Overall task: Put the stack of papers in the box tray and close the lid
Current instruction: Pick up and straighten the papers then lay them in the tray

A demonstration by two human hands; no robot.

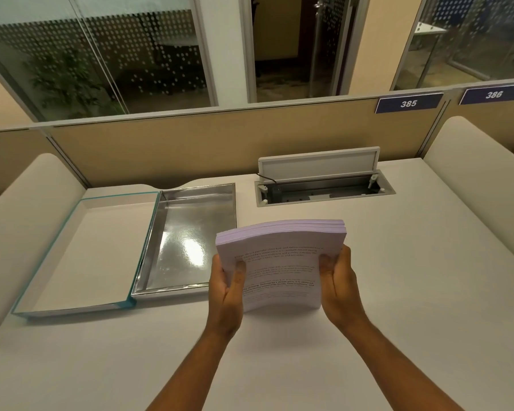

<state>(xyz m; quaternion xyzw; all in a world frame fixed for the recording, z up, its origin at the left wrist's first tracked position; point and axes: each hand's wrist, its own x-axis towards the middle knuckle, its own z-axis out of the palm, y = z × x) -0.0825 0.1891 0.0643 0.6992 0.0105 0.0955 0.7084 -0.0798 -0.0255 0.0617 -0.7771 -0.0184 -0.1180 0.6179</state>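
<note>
A thick stack of pale lilac printed papers [282, 262] hangs above the desk, bowed upward in the middle. My left hand [227, 289] grips its left edge with the thumb on top, and my right hand [337, 284] grips its right edge the same way. The box lies open and flat to the left of the stack: a shiny silver-lined tray [187, 241] with nothing inside, and hinged to the tray's left side a white lid [92, 247] edged in teal. The stack's left corner overlaps the tray's right rim in view.
A white desk [398, 292] carries everything. At the back right, a cable hatch [324, 185] stands with its flap raised. Beige cushioned dividers [475, 173] flank the desk on both sides, and a tan partition with number plates 385 and 386 closes the back.
</note>
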